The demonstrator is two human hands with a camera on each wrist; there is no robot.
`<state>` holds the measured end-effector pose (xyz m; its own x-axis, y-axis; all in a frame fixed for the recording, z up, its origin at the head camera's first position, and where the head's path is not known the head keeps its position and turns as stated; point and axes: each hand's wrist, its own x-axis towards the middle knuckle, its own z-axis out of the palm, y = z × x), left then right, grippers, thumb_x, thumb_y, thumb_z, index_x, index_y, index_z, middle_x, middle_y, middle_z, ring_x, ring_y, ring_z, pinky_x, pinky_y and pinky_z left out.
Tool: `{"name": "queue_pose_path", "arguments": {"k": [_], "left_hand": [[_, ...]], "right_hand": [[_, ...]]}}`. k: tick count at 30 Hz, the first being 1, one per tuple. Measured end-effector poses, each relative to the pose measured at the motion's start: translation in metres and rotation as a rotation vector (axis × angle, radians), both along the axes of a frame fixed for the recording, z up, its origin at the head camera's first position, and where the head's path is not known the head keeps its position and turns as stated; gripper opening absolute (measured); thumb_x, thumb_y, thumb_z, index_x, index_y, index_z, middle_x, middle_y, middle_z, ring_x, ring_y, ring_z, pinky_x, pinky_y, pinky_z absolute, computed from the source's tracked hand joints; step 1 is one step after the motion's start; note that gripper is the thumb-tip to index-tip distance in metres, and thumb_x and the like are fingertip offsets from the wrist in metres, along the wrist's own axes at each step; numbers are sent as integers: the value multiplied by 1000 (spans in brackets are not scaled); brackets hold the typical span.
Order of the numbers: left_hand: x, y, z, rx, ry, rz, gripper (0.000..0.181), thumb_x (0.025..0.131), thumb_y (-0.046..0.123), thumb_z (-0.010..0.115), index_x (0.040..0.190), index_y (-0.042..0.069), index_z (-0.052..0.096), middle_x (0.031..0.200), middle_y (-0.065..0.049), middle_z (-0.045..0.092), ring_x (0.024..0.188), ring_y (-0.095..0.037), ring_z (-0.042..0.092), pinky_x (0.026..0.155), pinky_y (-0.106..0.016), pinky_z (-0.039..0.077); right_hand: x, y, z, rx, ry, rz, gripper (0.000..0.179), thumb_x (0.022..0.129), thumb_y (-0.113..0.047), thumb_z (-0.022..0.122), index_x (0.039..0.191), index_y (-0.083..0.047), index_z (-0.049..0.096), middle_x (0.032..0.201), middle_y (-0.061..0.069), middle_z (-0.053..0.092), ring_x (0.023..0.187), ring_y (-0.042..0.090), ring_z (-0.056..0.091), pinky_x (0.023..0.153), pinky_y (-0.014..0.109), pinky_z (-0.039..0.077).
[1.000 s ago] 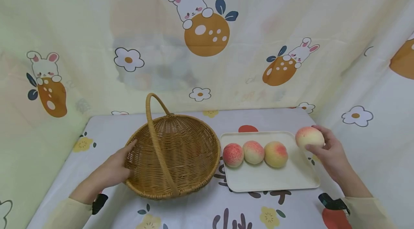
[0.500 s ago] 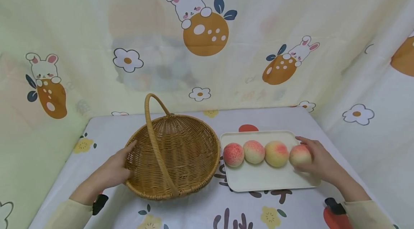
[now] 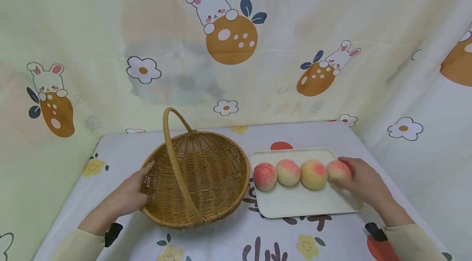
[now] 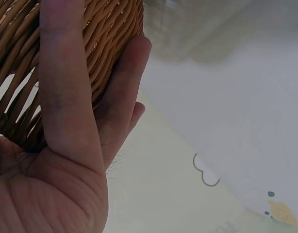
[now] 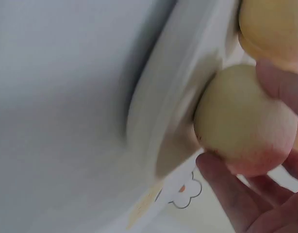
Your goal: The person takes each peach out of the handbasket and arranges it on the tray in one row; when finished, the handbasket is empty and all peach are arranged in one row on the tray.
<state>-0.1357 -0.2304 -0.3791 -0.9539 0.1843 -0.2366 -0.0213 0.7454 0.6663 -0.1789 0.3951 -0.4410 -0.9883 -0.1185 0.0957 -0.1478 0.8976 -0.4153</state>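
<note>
My left hand (image 3: 127, 195) grips the left rim of a brown wicker basket (image 3: 221, 179) with an arched handle. In the left wrist view, the fingers lie on both sides of the woven wall (image 4: 107, 39). Over the right end of a cream tray (image 3: 306, 203), my right hand (image 3: 368, 183) holds a pink and pale yellow peach (image 3: 338, 169). Thumb and fingertips sit round this peach (image 5: 241, 121) in the right wrist view. It is at the right end of a row, close beside a yellow peach with a red patch (image 3: 314, 174).
Two more peaches, a red one (image 3: 264, 175) and a pinkish one (image 3: 288, 172), lie at the tray's left. The basket stands close to the tray's left edge. A printed cloth covers the table (image 3: 210, 244), and a rabbit-patterned curtain (image 3: 166, 27) hangs behind.
My right hand has brought the peach from above the tray's right edge down and left to the end of the row. The left hand has stayed on the basket's rim.
</note>
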Motion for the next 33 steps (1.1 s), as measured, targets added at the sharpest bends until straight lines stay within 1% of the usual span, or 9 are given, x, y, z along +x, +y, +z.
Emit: {"name": "queue_pose_path", "arguments": {"k": [2,5,7,9,11,15,23,29,33], "left_hand": [[0,0,-2,1,-2,-2,98,75,-10,62,160,-4,13,157,-39,18,138,-61,27,99,-68,41],[0,0,-3,-4,7,-11,98,75,-9,63,159,-4,14,157,-39,19,137,-61,29,99,-68,41],[0,0,-3,-6,10,-15,98,74,-9,64,159,-5,15,156,-39,20,137,-60,30,99,-67,41],[0,-1,-1,-14,13,-15,99,74,-8,65,159,-5,15,156,-39,21,136,-60,31,99,-68,42],[0,-2,1,-17,15,-15,99,74,-8,65,159,-5,15,156,-40,21,135,-60,32,97,-67,44],[1,-3,3,-12,17,-17,98,74,-8,65,159,-6,15,155,-41,21,134,-61,34,94,-66,47],[2,-5,2,-18,37,-17,98,74,-8,65,158,-7,15,155,-41,22,135,-62,31,98,-69,42],[2,-6,1,-18,24,-10,97,75,-8,64,159,-5,15,155,-41,21,134,-62,33,95,-67,45],[1,-7,3,-19,10,-17,99,75,-8,66,160,-3,14,155,-41,21,133,-62,34,92,-64,49]], "right_hand": [[1,-1,1,1,-25,12,87,79,-40,85,142,7,48,133,34,49,115,49,51,90,62,47],[5,1,6,-10,-60,87,86,78,-19,86,147,6,41,137,35,43,108,45,55,81,50,56],[7,4,11,-10,-68,142,83,76,-6,83,148,4,42,136,33,47,103,41,59,74,43,58],[8,5,15,-8,-74,170,78,76,-1,81,146,3,47,132,31,53,100,40,63,73,43,58],[8,5,17,7,-87,163,73,77,-2,81,143,3,51,126,29,59,99,40,65,75,47,58],[6,1,20,35,-143,98,77,74,-8,85,143,2,51,121,29,62,98,43,66,75,52,57],[-2,-2,21,72,-164,50,78,74,-12,85,143,1,51,116,24,64,96,40,65,72,50,55],[-3,-5,17,85,-168,32,76,76,-15,85,142,0,52,115,24,65,96,39,65,71,49,54],[-4,-7,17,88,-169,30,76,75,-15,85,141,1,53,115,24,66,94,38,64,71,49,54]]}}
